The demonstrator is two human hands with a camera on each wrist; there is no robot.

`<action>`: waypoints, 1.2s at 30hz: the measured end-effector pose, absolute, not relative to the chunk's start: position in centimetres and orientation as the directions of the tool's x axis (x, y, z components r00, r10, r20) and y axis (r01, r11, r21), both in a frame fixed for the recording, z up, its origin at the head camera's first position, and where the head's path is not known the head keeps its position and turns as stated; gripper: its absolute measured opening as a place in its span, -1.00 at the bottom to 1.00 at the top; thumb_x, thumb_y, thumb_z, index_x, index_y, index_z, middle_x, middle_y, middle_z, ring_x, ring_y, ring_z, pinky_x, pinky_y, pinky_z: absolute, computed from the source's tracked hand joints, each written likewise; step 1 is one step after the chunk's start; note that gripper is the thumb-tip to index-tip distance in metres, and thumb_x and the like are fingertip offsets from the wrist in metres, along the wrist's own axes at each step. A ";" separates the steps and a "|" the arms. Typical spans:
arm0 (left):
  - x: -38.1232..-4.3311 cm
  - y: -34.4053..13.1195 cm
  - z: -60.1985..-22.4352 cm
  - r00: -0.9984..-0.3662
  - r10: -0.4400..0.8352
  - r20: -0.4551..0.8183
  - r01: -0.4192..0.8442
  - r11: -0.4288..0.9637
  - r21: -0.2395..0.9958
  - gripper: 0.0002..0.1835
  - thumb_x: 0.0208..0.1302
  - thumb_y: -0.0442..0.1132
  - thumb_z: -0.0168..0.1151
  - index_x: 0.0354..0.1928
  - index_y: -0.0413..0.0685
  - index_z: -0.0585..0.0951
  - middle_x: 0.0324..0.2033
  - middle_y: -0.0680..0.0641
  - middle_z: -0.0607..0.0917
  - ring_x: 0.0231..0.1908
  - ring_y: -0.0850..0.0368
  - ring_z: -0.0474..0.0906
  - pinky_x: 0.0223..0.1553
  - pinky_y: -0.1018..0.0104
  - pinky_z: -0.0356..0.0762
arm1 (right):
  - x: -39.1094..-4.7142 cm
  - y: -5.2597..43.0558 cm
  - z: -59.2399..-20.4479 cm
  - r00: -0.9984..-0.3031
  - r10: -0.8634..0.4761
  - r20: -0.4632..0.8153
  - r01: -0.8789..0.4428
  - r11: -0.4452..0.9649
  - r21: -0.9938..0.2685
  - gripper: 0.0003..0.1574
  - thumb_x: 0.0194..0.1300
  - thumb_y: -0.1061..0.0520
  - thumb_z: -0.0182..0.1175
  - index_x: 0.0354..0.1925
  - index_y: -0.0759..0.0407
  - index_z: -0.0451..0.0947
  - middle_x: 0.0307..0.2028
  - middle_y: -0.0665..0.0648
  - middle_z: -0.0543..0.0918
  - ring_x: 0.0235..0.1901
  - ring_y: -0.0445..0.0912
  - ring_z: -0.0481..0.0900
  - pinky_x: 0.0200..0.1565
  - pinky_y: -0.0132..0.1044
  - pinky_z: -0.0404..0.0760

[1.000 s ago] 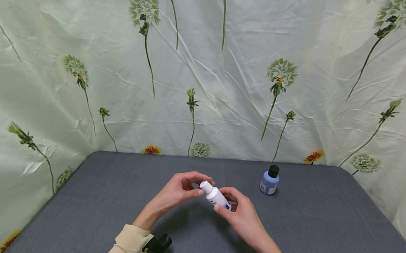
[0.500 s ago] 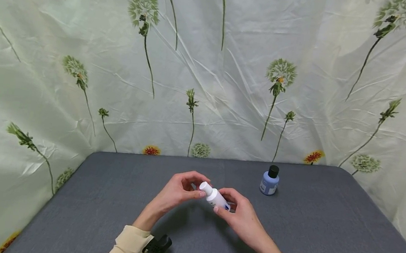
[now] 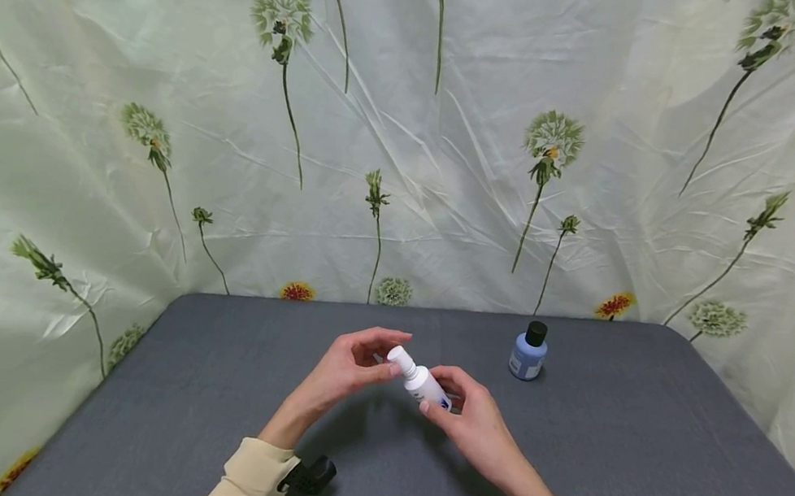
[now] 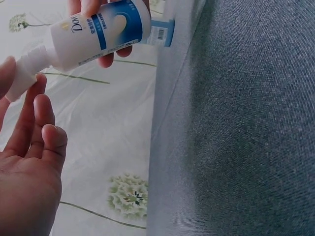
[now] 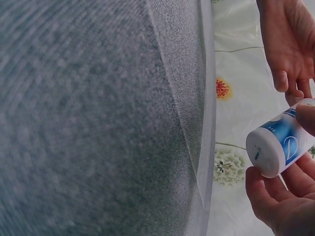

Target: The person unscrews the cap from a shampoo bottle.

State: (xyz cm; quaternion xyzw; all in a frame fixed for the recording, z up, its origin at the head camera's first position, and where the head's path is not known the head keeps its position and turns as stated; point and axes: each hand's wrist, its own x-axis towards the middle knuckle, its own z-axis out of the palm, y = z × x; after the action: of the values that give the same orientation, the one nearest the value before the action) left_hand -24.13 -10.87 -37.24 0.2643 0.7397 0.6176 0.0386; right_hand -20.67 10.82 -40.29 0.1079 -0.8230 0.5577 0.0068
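Observation:
Above the table, my right hand (image 3: 476, 425) holds a small white bottle (image 3: 428, 388) with a blue label, tilted with its top toward the upper left. My left hand (image 3: 345, 369) pinches the white cap (image 3: 400, 358) between thumb and fingers. In the left wrist view the ribbed neck (image 4: 35, 59) shows between the bottle's shoulder and the cap; whether the cap still touches the neck I cannot tell. The right wrist view shows the bottle's white base (image 5: 266, 153), with right-hand fingers beneath it.
A blue bottle (image 3: 528, 358) with a black cap stands upright toward the back right of the grey table (image 3: 219, 391). Behind the table hangs a pale curtain (image 3: 451, 164) with a dandelion print. Black wrist cameras sit on both forearms.
The cap has shifted up and left, away from the bottle's shoulder, exposing more of the neck. My left hand moved slightly with it, its fingers lifting; my right hand stayed nearly still.

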 end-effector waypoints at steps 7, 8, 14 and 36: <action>-25.3 -11.1 -38.6 -0.866 0.426 0.262 0.327 0.085 0.941 -0.68 0.29 -0.43 0.29 0.09 -0.21 0.63 -0.11 -0.12 0.66 -0.19 -0.19 0.52 -0.22 0.29 0.55 | -20.8 10.8 -40.2 -0.976 -0.158 0.147 -0.194 0.347 -0.918 -0.53 0.21 0.20 0.40 0.09 0.17 0.54 0.02 0.10 0.64 0.05 -0.03 0.58 0.11 0.07 0.49; -25.3 -11.1 -38.7 -0.868 0.421 0.263 0.328 0.090 0.940 -0.70 0.28 -0.41 0.31 0.06 -0.20 0.64 -0.12 -0.11 0.66 -0.20 -0.16 0.53 -0.22 0.28 0.56 | -20.8 10.8 -40.2 -0.977 -0.156 0.144 -0.191 0.349 -0.918 -0.52 0.21 0.20 0.41 0.08 0.17 0.54 0.01 0.10 0.64 0.04 -0.03 0.58 0.11 0.08 0.49; -25.6 -11.3 -39.1 -0.877 0.392 0.279 0.337 0.088 0.937 -0.76 0.19 -0.34 0.42 -0.10 -0.15 0.64 -0.20 -0.09 0.69 -0.23 -0.02 0.56 -0.25 0.25 0.56 | -20.8 10.8 -40.2 -0.981 -0.143 0.132 -0.174 0.347 -0.921 -0.51 0.20 0.20 0.41 0.10 0.16 0.53 0.02 0.09 0.63 0.06 -0.02 0.57 0.11 0.10 0.48; -25.8 -11.5 -39.5 -0.874 0.442 0.201 0.285 0.132 0.949 -0.58 0.17 -0.34 0.43 0.11 -0.11 0.66 -0.01 -0.08 0.69 -0.13 0.01 0.62 -0.13 0.23 0.60 | -21.1 11.0 -40.6 -0.980 -0.106 0.168 -0.191 0.265 -0.945 -0.43 0.20 0.32 0.37 0.18 0.21 0.51 0.10 0.16 0.59 0.16 0.08 0.50 0.14 0.00 0.49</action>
State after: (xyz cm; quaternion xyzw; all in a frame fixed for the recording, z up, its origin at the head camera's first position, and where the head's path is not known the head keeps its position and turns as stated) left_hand -25.82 -11.50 -39.47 0.2425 0.7495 0.6127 0.0641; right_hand -21.09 11.04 -40.59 0.0935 -0.7945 0.5990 0.0354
